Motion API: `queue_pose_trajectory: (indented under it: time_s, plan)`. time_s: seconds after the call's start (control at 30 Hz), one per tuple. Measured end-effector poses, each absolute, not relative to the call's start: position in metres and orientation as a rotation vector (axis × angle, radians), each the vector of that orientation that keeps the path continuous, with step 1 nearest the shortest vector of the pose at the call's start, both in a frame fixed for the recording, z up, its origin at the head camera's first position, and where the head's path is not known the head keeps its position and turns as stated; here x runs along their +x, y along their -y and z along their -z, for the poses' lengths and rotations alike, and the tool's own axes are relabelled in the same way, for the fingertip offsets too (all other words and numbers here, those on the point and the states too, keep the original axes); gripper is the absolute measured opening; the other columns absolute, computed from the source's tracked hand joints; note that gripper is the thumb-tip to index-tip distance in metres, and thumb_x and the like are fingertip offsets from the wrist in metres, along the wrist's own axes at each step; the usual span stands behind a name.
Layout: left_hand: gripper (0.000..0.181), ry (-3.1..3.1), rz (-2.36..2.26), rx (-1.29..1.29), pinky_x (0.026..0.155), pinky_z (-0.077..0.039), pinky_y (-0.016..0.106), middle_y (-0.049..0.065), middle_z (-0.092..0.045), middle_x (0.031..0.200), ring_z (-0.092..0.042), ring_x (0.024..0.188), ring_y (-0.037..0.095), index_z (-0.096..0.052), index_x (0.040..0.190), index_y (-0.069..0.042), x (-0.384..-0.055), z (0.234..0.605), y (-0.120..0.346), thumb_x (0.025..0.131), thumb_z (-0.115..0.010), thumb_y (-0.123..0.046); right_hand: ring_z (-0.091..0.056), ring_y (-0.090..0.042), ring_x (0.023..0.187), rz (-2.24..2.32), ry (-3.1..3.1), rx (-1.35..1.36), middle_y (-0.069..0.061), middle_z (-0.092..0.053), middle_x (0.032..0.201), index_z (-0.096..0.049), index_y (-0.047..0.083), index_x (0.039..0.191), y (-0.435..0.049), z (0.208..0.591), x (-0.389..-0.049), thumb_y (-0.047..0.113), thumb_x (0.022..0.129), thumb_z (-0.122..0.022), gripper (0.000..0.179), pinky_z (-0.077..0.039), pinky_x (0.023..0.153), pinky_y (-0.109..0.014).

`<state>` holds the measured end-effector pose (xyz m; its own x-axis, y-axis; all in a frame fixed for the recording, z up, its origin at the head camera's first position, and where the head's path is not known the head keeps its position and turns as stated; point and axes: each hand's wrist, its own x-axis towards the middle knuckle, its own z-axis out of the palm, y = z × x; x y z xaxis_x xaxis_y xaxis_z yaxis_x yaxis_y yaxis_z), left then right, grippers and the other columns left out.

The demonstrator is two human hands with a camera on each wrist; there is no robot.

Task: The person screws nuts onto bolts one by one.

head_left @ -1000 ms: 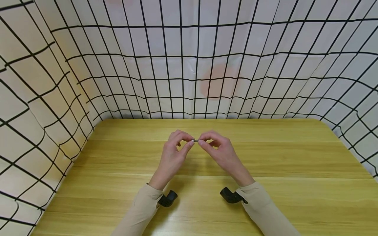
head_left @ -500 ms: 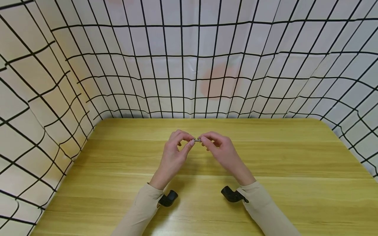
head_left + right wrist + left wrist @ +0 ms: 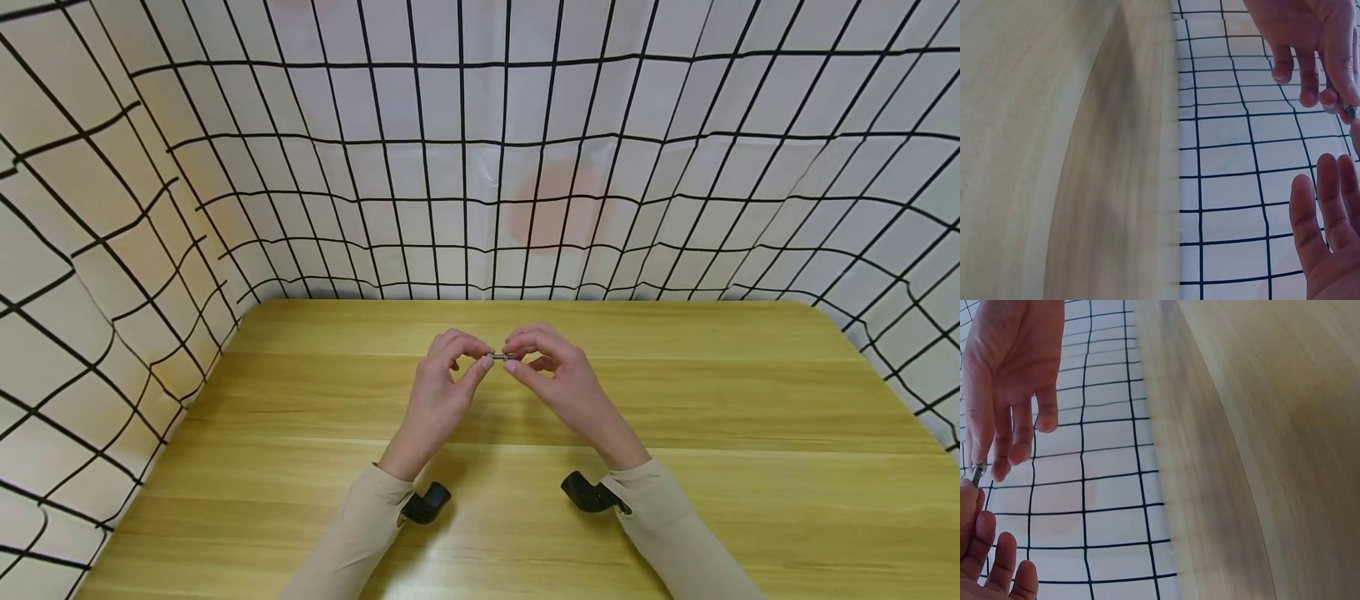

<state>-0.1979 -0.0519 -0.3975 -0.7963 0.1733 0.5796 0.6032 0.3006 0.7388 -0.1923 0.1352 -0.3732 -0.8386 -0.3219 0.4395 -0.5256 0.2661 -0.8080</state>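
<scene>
Between the two hands lies a small metal bolt (image 3: 498, 357), held level above the wooden table. My left hand (image 3: 441, 387) pinches its left end between thumb and index finger. At its other end sits a small nut (image 3: 507, 357), with the thumb and index finger of my right hand (image 3: 562, 379) closed about it. The left wrist view shows the bolt's shank (image 3: 977, 476) running from the left fingertips to the right ones, the other right fingers hanging loose. In the right wrist view the bolt is mostly hidden at the frame's edge.
The wooden table (image 3: 480, 533) spreads under both forearms. A white sheet with a black grid (image 3: 420, 167) rises behind the table and along both sides. A black wrist camera (image 3: 427, 503) juts from the left sleeve, another camera (image 3: 587, 493) from the right.
The right thumb and index finger have slid back and forth over the nut, the thumb first up, now lower and the index finger higher. The left hand has stayed still with the bolt.
</scene>
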Motion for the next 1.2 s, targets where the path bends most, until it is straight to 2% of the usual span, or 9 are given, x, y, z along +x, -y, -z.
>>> queue_pose_trajectory:
  time_s: [0.23, 0.47, 0.67, 0.87, 1.0, 1.2]
  plan:
    - [0.005, 2.172, 1.505, -0.704, 0.077, -0.04, 0.047, -0.004, -0.06, 0.095, -0.051, 0.095, 0.013, -0.068, 0.094, -0.01, -0.198, 0.398, 0.051, 0.092, -0.069, -0.006, -0.056, -0.019, 0.092, -1.662, 2.321, 0.794, -0.006, -0.062, 0.107, -0.065, 0.01, 0.106, -0.138, 0.397, -0.207, 0.007, 0.097, -0.062, 0.01, -0.047, 0.073, -0.037]
    - [0.007, 2.165, 1.496, -0.721, 0.076, -0.039, 0.047, -0.003, -0.061, 0.095, -0.051, 0.094, 0.015, -0.068, 0.094, -0.009, -0.198, 0.398, 0.049, 0.091, -0.07, -0.004, -0.054, -0.023, 0.085, -1.705, 2.331, 0.776, -0.006, -0.06, 0.098, -0.064, 0.005, 0.103, -0.137, 0.399, -0.206, 0.015, 0.102, -0.056, 0.012, -0.045, 0.07, -0.031]
    - [0.007, 2.165, 1.51, -0.717, 0.075, -0.039, 0.048, -0.003, -0.061, 0.094, -0.051, 0.093, 0.018, -0.068, 0.094, -0.008, -0.197, 0.398, 0.048, 0.091, -0.07, -0.002, -0.055, -0.027, 0.086, -1.696, 2.347, 0.755, -0.011, -0.061, 0.096, -0.065, 0.009, 0.101, -0.136, 0.399, -0.204, 0.014, 0.102, -0.054, 0.011, -0.045, 0.072, -0.031]
    - [0.005, 2.178, 1.533, -0.687, 0.077, -0.039, 0.046, -0.005, -0.06, 0.095, -0.051, 0.096, 0.012, -0.068, 0.095, -0.01, -0.197, 0.398, 0.049, 0.092, -0.069, -0.006, -0.058, -0.018, 0.095, -1.653, 2.383, 0.713, -0.002, -0.064, 0.104, -0.066, 0.012, 0.111, -0.139, 0.395, -0.203, 0.021, 0.101, -0.058, 0.016, -0.048, 0.079, -0.037]
    - [0.004, 2.176, 1.542, -0.676, 0.077, -0.039, 0.047, -0.005, -0.06, 0.096, -0.051, 0.097, 0.012, -0.068, 0.094, -0.01, -0.198, 0.398, 0.05, 0.092, -0.069, -0.006, -0.057, -0.015, 0.101, -1.618, 2.381, 0.732, 0.001, -0.063, 0.113, -0.065, 0.014, 0.117, -0.141, 0.394, -0.204, 0.017, 0.096, -0.067, 0.021, -0.049, 0.082, -0.038]
    - [0.004, 2.192, 1.551, -0.672, 0.077, -0.039, 0.047, -0.006, -0.06, 0.096, -0.051, 0.096, 0.012, -0.068, 0.095, -0.01, -0.197, 0.398, 0.051, 0.092, -0.068, -0.007, -0.057, -0.022, 0.098, -1.585, 2.332, 0.792, -0.006, -0.062, 0.111, -0.064, 0.005, 0.112, -0.139, 0.392, -0.203, 0.001, 0.091, -0.069, 0.022, -0.05, 0.078, -0.039]
